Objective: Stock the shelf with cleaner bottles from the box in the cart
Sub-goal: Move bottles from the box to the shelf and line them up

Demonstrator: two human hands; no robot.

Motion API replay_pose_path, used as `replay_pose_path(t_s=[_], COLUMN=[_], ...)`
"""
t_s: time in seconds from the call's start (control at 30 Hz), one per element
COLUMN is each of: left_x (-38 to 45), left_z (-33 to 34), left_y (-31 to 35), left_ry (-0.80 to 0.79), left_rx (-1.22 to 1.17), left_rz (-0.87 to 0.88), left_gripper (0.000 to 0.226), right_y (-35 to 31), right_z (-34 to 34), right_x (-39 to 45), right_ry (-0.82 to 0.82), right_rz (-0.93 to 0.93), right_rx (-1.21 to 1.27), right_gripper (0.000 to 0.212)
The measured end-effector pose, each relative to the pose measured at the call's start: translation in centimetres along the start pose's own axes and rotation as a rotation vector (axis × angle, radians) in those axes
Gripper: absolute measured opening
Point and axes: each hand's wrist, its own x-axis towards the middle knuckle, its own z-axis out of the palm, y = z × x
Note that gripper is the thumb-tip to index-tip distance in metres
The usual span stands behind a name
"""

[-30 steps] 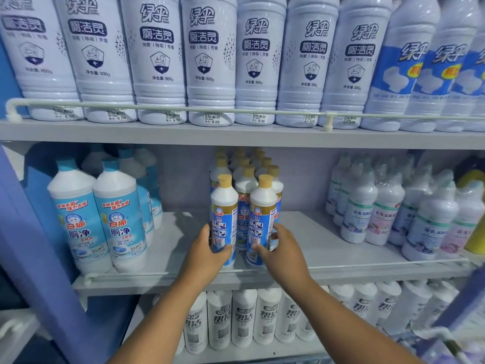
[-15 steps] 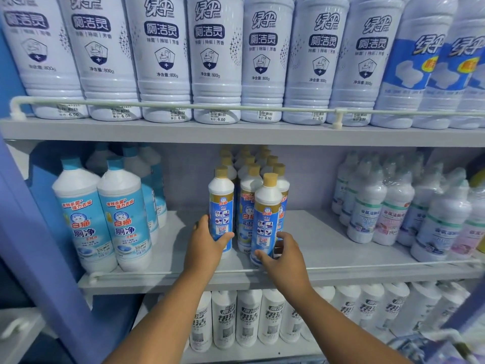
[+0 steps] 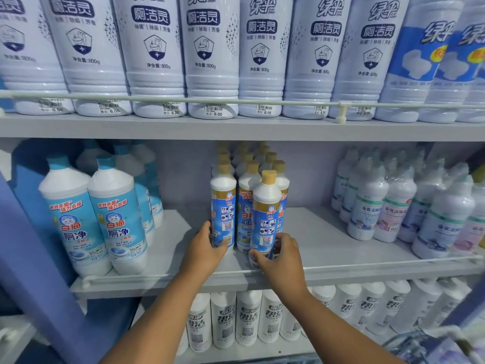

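Two slim white cleaner bottles with tan caps and blue labels stand upright on the middle shelf (image 3: 328, 237). My left hand (image 3: 203, 249) grips the base of the left cleaner bottle (image 3: 223, 206). My right hand (image 3: 279, 254) wraps the base of the right cleaner bottle (image 3: 266, 214), which stands a little nearer the shelf's front rail. Behind them, several identical tan-capped bottles (image 3: 252, 164) stand in rows toward the back. The cart and box are mostly out of view; only a blurred corner (image 3: 430, 345) shows at the bottom right.
Large blue-labelled bottles (image 3: 112, 216) stand left on the same shelf, wrapped white bottles (image 3: 393, 203) at the right. Tall white 800g bottles (image 3: 210, 56) fill the upper shelf; white bottles (image 3: 249, 319) line the lower one. A thin rail (image 3: 367, 264) runs along the shelf front.
Both hands have pushed their bottles further back on the shelf, toward the rows behind. The left bottle now stands against the row. The view has moved closer.
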Motion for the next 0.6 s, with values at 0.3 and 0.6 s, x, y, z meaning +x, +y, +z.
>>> replay_pose_path(t_s=[0.3, 0.6], left_x=[0.4, 0.1], left_z=[1.3, 1.1], left_y=[0.2, 0.2], left_ry=[0.076, 0.012], left_rx=[-0.011, -0.083], left_rz=[-0.046, -0.022], left_gripper=[0.042, 0.04], right_y=[0.6, 0.0], right_z=[0.2, 0.2], right_x=[-0.2, 0.0], right_ry=[-0.065, -0.046], right_rz=[-0.057, -0.049], right_rx=[0.001, 0.006], right_gripper=[0.06, 0.058])
